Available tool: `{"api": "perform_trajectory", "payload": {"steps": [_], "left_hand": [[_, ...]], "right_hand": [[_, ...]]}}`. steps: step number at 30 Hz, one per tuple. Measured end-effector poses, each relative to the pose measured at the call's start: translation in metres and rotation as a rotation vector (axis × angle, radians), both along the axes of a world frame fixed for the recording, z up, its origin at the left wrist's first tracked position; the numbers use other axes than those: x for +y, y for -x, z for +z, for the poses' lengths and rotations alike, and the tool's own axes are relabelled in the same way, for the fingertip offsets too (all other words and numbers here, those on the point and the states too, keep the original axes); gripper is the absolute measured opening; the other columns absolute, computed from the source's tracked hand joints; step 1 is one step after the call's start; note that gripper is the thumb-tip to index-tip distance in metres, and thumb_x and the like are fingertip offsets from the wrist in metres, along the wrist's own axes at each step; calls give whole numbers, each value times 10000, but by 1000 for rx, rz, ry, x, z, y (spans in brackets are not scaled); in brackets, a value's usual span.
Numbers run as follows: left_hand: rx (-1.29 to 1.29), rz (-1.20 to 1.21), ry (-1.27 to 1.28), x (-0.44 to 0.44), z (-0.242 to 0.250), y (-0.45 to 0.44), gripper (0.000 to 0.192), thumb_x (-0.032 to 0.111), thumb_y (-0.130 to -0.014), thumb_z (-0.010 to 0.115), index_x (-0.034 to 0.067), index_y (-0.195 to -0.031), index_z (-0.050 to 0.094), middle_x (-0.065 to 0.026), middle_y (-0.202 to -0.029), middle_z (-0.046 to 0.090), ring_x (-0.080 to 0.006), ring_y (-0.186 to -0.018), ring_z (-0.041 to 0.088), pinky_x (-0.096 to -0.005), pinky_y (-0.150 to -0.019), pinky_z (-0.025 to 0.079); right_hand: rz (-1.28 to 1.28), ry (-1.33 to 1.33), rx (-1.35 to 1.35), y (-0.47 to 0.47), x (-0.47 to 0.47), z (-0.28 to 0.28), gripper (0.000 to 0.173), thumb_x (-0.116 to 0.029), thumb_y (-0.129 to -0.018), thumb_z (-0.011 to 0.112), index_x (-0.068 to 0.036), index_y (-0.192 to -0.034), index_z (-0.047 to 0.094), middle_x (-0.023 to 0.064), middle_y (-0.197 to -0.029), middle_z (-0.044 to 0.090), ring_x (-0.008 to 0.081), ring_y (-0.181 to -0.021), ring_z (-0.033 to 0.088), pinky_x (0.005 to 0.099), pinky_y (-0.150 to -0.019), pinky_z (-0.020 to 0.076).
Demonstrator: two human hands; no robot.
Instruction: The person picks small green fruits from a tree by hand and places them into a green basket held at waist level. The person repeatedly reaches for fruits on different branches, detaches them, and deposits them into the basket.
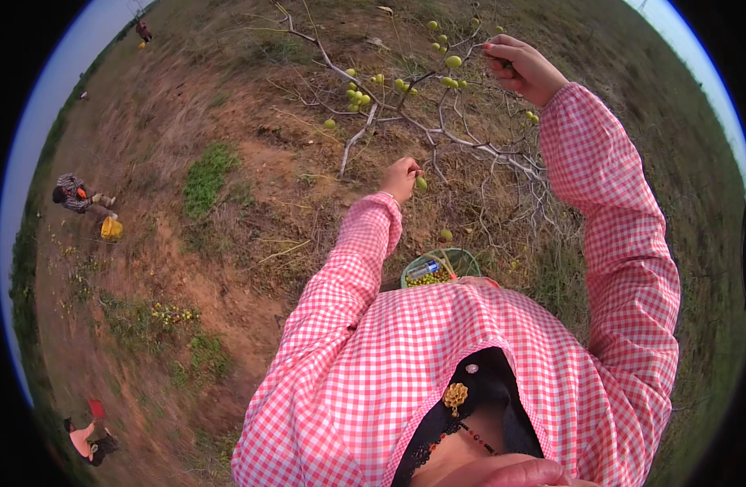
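My left hand (pixel 402 178) pinches at a green fruit (pixel 421 182), which shows just below the fingertips. Higher up on the right, my right hand (pixel 525 68) is curled, with a dark green fruit (pixel 506 63) partly hidden in its fingers. Between and beyond my hands spreads a bare, thorny-looking grey branch (pixel 434 129) bearing clusters of round yellow-green fruit (pixel 358 97). A single fruit (pixel 446 235) appears above the basket; whether it hangs or falls I cannot tell. The green basket (pixel 473 260), close to my body, holds small green and brownish fruit and a clear plastic bottle (pixel 422 269).
Dry grass and reddish soil (pixel 245 310) slope to the left, with a green weed patch (pixel 208 176). Farther off, a person in checked clothing (pixel 74 195) is near a yellow bucket (pixel 112 229). Another person (pixel 84 441) holds a red object (pixel 96 408); one more person (pixel 143 30) stands far away.
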State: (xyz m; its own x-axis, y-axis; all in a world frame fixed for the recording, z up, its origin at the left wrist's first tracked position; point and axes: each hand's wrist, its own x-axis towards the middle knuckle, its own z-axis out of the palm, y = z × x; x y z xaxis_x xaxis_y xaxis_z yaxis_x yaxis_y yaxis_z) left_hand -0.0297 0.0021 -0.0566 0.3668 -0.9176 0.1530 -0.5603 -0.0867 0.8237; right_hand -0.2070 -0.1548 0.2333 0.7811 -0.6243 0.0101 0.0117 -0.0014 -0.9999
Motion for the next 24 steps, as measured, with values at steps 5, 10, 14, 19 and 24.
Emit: {"api": "perform_trajectory", "payload": {"steps": [5,10,14,19,24], "left_hand": [[-88,-17,-1,1,6,-6,155,183,-826,643,38,-840,590,-106,-835,605,-265,-766,602,-375,-687,461],[-13,-65,-38,0,7,-4,145,116,-895,560,9,-826,490,-94,-786,509,-210,-694,506,-340,-659,411],[3,-44,-47,1,7,-5,171,134,-893,586,11,-823,489,-91,-775,503,-200,-687,498,-335,-663,413],[-59,-21,-36,-3,9,-5,183,228,-838,634,49,-848,595,-95,-844,612,-260,-777,602,-376,-708,461],[-42,-6,-139,-2,12,-2,178,229,-841,626,53,-863,603,-94,-860,616,-253,-807,604,-371,-725,462]], "right_hand": [[-29,-464,-287,3,5,8,175,-196,-949,494,-80,-826,452,12,-703,427,56,-533,344,176,-378,278],[-69,-298,-483,17,34,12,219,-238,-968,489,-68,-830,472,5,-694,438,47,-504,331,169,-371,262],[-64,-106,-272,33,85,-13,220,-240,-984,461,-32,-1012,527,-38,-646,391,20,-487,302,169,-374,238],[-455,197,202,-12,102,-75,315,-226,-962,478,-7,-1188,475,61,-771,547,120,-637,505,273,-516,401],[-670,559,356,-36,65,-96,301,-205,-942,476,1,-1161,477,251,-987,624,365,-913,619,419,-781,474]]}}
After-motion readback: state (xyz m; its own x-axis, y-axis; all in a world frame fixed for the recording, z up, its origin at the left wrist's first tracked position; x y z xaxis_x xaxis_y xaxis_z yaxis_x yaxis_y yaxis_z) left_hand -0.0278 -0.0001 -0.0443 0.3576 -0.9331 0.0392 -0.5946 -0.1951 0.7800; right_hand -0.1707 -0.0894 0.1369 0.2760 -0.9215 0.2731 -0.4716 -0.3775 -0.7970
